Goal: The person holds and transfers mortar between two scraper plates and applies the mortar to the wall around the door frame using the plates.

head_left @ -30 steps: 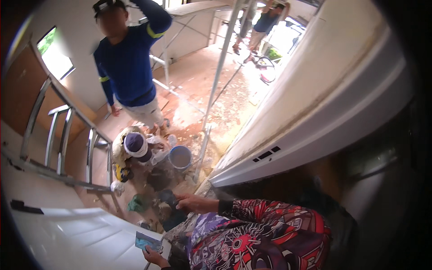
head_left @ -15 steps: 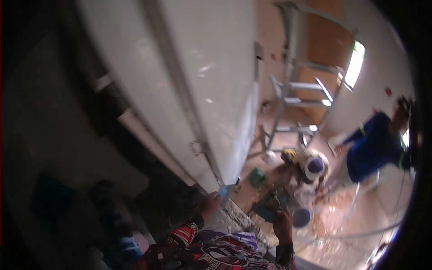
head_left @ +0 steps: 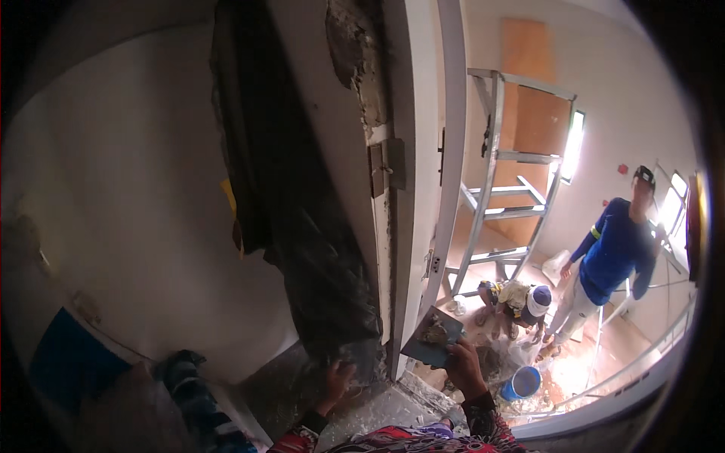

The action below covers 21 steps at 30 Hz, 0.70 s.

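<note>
My right hand grips the near corner of a flat grey mortar board. A lump of wet mortar sits on top of it. The board is tilted beside the foot of a white door frame. Lower and to the left, my left hand has its fingers curled, close to the bottom of a black plastic sheet. Whatever it holds is lost against the dark background. Rough, broken plaster runs down the wall edge beside the frame.
Through the opening at right, a person in blue stands and another crouches in a cap. A blue bucket is near them, with a metal stepladder behind. Blue cloth lies at far left.
My view has swung, bringing the black sheet and broken wall edge into sight. The light blue flat tool in my left hand no longer shows clearly. The mortar board has tipped up into view.
</note>
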{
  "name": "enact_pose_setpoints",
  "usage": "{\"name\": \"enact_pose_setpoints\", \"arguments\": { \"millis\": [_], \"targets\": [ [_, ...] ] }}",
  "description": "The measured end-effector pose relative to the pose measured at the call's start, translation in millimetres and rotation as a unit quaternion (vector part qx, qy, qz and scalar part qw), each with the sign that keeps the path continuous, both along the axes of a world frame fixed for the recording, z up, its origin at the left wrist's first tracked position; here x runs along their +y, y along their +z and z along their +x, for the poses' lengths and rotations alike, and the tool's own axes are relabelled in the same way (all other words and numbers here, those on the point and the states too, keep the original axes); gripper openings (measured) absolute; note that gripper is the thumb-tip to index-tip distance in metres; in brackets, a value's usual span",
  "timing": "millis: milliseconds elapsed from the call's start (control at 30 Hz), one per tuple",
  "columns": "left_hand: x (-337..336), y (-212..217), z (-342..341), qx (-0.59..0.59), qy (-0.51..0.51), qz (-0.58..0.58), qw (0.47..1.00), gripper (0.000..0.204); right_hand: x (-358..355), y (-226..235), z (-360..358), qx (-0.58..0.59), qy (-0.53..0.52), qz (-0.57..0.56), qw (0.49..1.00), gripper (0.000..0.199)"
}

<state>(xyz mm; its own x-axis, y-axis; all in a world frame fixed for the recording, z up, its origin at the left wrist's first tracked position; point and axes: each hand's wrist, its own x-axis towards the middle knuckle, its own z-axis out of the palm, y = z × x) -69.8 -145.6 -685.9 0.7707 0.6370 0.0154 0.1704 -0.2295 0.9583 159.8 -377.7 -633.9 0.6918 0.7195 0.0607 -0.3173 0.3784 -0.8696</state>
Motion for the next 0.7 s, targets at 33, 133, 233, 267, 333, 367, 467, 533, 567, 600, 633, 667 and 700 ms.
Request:
{"name": "enact_pose_setpoints", "arguments": {
  "millis": [33,133,233,267,333,367,467,533,567,600,633,667,700],
  "targets": [
    [1,37,-7,-0.026,0.065,-0.094,0.993,0.037,9,7,-11,-0.076,-0.015,-0.029,0.997,0.042],
    [23,69,-31,-0.098,0.127,-0.18,0.971,0.022,25,50,-47,0.002,-0.005,0.003,1.0,0.04],
    [39,127,-43,-0.119,0.097,-0.098,0.983,0.022,26,61,-59,-0.121,0.012,-0.047,0.991,0.035],
    [46,140,-44,-0.109,0.073,-0.05,0.99,0.038,31,65,-61,-0.118,0.007,-0.049,0.992,0.035],
    [54,167,-39,-0.09,0.041,-0.005,0.995,0.055,39,73,-66,-0.037,-0.01,0.01,0.999,0.036],
    [53,177,-38,-0.08,0.038,-0.001,0.996,0.05,38,72,-68,-0.045,-0.031,0.005,0.999,0.032],
    [60,193,-33,-0.068,0.003,0.163,0.984,0.038,37,80,-51,-0.575,-0.191,-0.16,0.779,0.025],
    [68,185,-17,-0.034,-0.034,0.396,0.917,0.029,32,82,-44,-0.418,-0.135,-0.153,0.885,0.031],
    [61,190,-14,-0.093,-0.057,0.376,0.92,0.023,26,88,-46,-0.339,-0.122,-0.147,0.921,0.035],
    [51,216,5,-0.162,-0.077,0.356,0.917,0.017,26,115,-52,-0.058,-0.068,0.004,0.996,0.038],
    [46,224,12,-0.149,-0.084,0.351,0.92,0.017,24,115,-44,-0.072,-0.052,0.011,0.996,0.042],
    [43,226,19,-0.148,-0.107,0.367,0.912,0.017,22,121,-39,-0.072,-0.045,0.012,0.996,0.043],
    [40,228,26,-0.148,-0.129,0.382,0.903,0.017,22,116,-41,-0.06,-0.058,0.013,0.996,0.042]
  ]
}}
